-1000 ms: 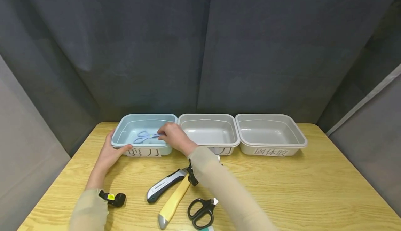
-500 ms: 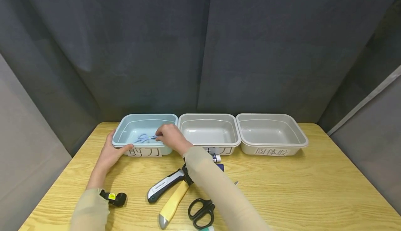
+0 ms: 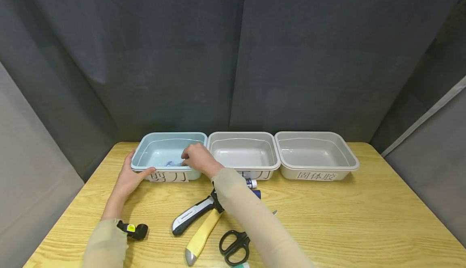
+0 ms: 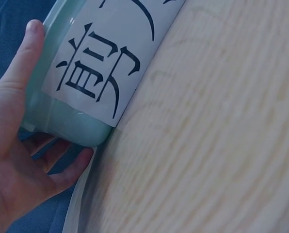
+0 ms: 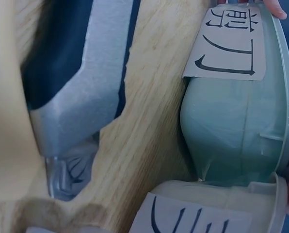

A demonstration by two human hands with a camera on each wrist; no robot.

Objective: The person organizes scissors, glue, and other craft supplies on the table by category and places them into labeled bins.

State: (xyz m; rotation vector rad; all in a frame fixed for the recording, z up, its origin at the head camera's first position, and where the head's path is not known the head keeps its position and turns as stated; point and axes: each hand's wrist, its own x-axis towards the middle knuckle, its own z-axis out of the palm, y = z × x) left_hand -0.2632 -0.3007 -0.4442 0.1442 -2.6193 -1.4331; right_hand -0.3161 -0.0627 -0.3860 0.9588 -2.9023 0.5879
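My left hand (image 3: 127,181) grips the left end of the light blue bin (image 3: 169,136); in the left wrist view its thumb lies along the rim and the fingers bend round the end wall. Over the bin's front right part is my right hand (image 3: 200,159), fingers bent downward. Just below and left of its fingertips, low inside the bin, are the light blue scissors (image 3: 170,163). The front rim hides part of them, and whether the fingertips still pinch them cannot be made out. The right wrist view hides those fingertips behind the bin's rim.
A grey bin (image 3: 242,134) and another grey bin (image 3: 316,134) stand to the right. In front lie a box cutter (image 3: 193,215), a yellow-handled tool (image 3: 204,235), black-handled scissors (image 3: 234,247) and a blue-and-white stick (image 3: 252,184). My right forearm covers parts of these.
The light blue scissors have dropped lower in the bin and slightly right, with less of them showing. My right hand first shifted slightly left, then stayed nearly still. The left hand has kept its place.
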